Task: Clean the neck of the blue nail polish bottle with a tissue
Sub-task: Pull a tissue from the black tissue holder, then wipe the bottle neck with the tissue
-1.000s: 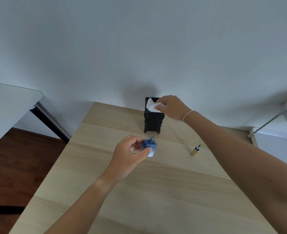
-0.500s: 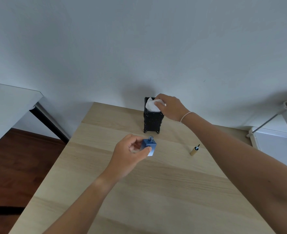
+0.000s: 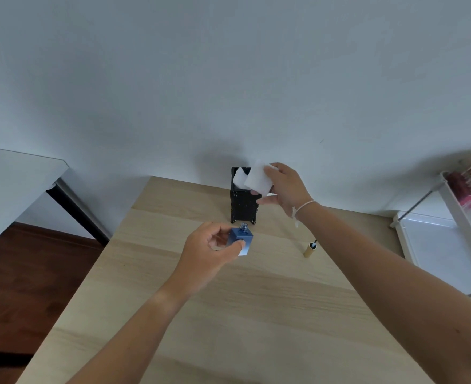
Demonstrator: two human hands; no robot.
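Note:
A square blue nail polish bottle [image 3: 242, 241] stands upright on the wooden table [image 3: 256, 314], uncapped, its threaded neck bare. My left hand [image 3: 210, 252] grips its body from the left side. A white tissue [image 3: 257, 180] hangs pinched in my right hand [image 3: 284, 187], lifted just above the black tissue holder [image 3: 242, 203] behind the bottle. More white tissue shows in the holder's open top. The bottle's gold cap with its brush [image 3: 310, 249] lies on the table to the right.
A white shelf rack [image 3: 450, 225] with pink items stands at the right edge. A grey table [image 3: 15, 176] with a black leg stands at the left, over dark wood floor. The wall rises just behind the tissue holder.
My right hand has pulled a tissue up and out of the black holder and drawn it slightly right. My left hand keeps its hold on the bottle, unmoved.

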